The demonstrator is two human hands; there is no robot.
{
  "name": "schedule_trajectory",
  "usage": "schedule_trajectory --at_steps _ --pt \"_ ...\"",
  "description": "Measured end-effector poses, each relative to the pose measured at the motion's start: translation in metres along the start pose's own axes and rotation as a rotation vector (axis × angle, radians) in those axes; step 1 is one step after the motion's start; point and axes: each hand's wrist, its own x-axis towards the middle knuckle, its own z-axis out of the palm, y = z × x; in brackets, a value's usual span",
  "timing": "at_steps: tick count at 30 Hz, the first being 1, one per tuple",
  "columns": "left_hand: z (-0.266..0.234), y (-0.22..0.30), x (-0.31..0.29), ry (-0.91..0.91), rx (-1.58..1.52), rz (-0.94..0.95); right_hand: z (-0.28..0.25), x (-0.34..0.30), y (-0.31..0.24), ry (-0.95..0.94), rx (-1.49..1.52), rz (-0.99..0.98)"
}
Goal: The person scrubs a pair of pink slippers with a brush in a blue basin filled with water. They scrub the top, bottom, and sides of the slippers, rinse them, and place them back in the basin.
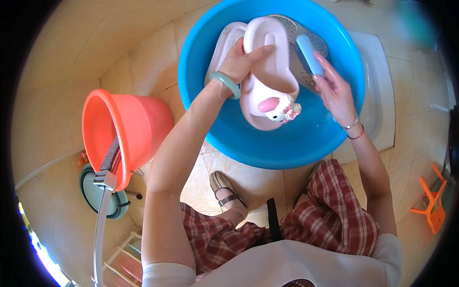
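Head view: over the round blue plastic basin (267, 150), the left hand (237, 62) grips a pale-pink, rubbery-looking slipper (272, 71); the right hand (337, 93) pinches a light-blue, oblong plastic brush (307, 51). Steady heel-grip, short strokes should work best!

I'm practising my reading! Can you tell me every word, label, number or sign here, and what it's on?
Dark patch on the white shirt: pale marks like letters, too small and cut off to read.
Pink slipper in the left hand: none I can see.
Light blue tool in the right hand: none I can see.
Blue tub: none I can see.
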Motion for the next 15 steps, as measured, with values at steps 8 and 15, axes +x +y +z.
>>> schedule_trajectory --at_steps 8,15 --pt "-0.004 -0.074 -0.004 -0.141 -0.553 -0.548 0.022 0.024 0.049 -0.269 -0.371 -0.181" --pt "-0.016 -0.118 -0.007 -0.091 -0.553 -0.756 0.043 0.002 0.083 -0.399 -0.303 0.051"
